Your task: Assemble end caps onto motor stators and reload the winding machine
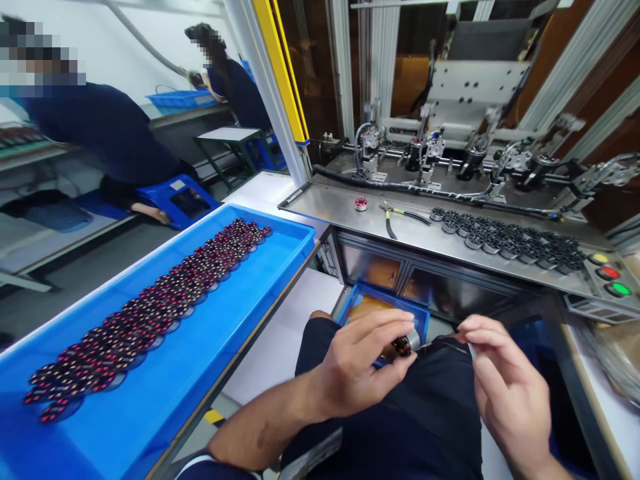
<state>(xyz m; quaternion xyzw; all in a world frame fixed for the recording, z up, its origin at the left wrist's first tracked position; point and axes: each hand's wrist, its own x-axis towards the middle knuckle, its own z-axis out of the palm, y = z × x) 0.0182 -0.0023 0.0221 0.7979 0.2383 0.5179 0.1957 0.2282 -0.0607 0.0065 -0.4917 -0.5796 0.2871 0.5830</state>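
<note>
1. The fingers (pixel 386 325) of the left hand (pixel 357 363) are squeezing a small round metal part (pixel 413 339); the thumb is pushing from below and the others are pushing from above.
2. The right hand (pixel 513 390) is curling its fingers by the far end of a thin wire (pixel 440 341); I cannot tell if they are pinching it.
3. The metal part is sitting between the two hands, inside the left one and well apart from the right one. The thin wire is running sideways from it toward the right hand. The part is short and round, so I cannot tell which way its long side is pointing.
4. Both hands are hanging over the dark trousers (pixel 395 427).
5. On the left, a blue tray (pixel 265 287) is holding rows of black and pink parts (pixel 165 300).
6. In front, a metal tabletop (pixel 325 198) is carrying pliers (pixel 410 216), one red part (pixel 361 205) and many dark rings (pixel 515 241).
</note>
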